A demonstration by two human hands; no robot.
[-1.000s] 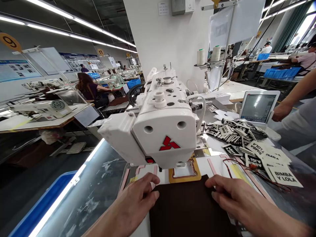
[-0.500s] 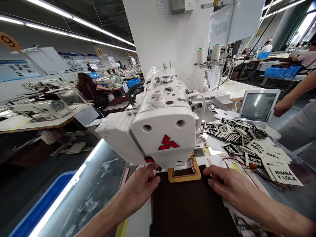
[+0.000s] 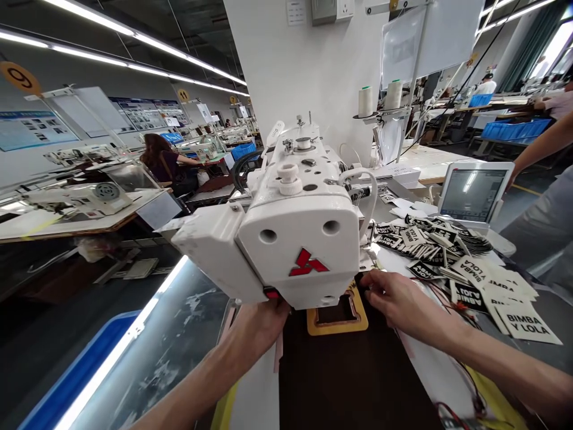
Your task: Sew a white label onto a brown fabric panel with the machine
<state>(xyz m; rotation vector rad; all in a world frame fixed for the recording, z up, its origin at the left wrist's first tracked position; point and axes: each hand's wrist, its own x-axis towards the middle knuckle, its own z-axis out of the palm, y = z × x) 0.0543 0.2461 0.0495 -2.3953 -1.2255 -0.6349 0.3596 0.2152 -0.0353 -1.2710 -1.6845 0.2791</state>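
A dark brown panel of fabric or leather (image 3: pixel 344 376) lies flat under the head of a white sewing machine (image 3: pixel 299 239). On top of it, below the machine head, sits a yellow rectangular frame (image 3: pixel 338 328) with a cut-out middle. My left hand (image 3: pixel 262 325) is closed at the panel's far left edge, its fingertips partly hidden beneath the machine head. At the far right edge, beside the frame, my right hand (image 3: pixel 394 298) pinches the panel between thumb and fingers.
Piles of black and white printed labels (image 3: pixel 523 316) lie right of the machine, before a tablet-like screen (image 3: pixel 474 194). Thread cones (image 3: pixel 364 101) stand behind. A person's arm (image 3: pixel 546 146) is at the right edge. At lower left are a light strip (image 3: pixel 129 334) and blue bin (image 3: pixel 85 358).
Both hands have moved farther forward along the panel's edges, and the panel has slid in under the machine head. The left fingers have gone under the head. The other person's hand has moved behind the screen.
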